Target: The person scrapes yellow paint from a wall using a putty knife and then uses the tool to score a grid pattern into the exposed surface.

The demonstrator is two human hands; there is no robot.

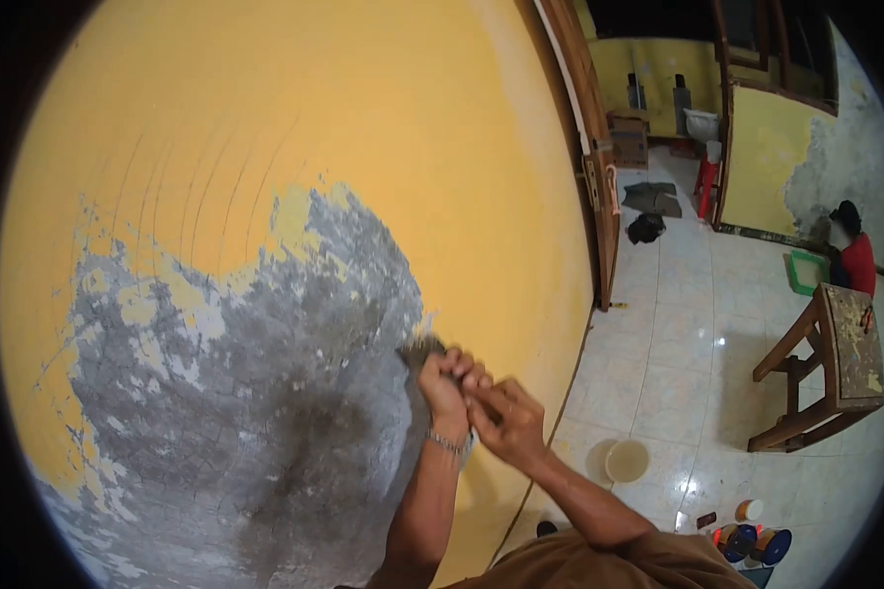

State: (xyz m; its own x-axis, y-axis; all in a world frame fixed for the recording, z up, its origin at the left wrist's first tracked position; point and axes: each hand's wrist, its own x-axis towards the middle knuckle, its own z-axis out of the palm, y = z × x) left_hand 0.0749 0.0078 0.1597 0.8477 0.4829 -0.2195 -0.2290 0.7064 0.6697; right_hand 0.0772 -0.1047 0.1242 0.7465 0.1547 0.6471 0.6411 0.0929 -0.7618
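My left hand is closed round a scraper near its blade. The blade meets the wall where the yellow paint borders a bare grey patch. Just to the right, my right hand is closed on the rear of the same tool, close against my left hand. Most of the handle is hidden by my fingers. Thin dark scratches run up the yellow paint above the grey patch. A metal bracelet circles my left wrist.
A pale bucket stands on the tiled floor, with several containers at the lower right. A wooden stool stands at right. Beyond it, another person in red is by a green tray. A wooden doorframe edges the wall.
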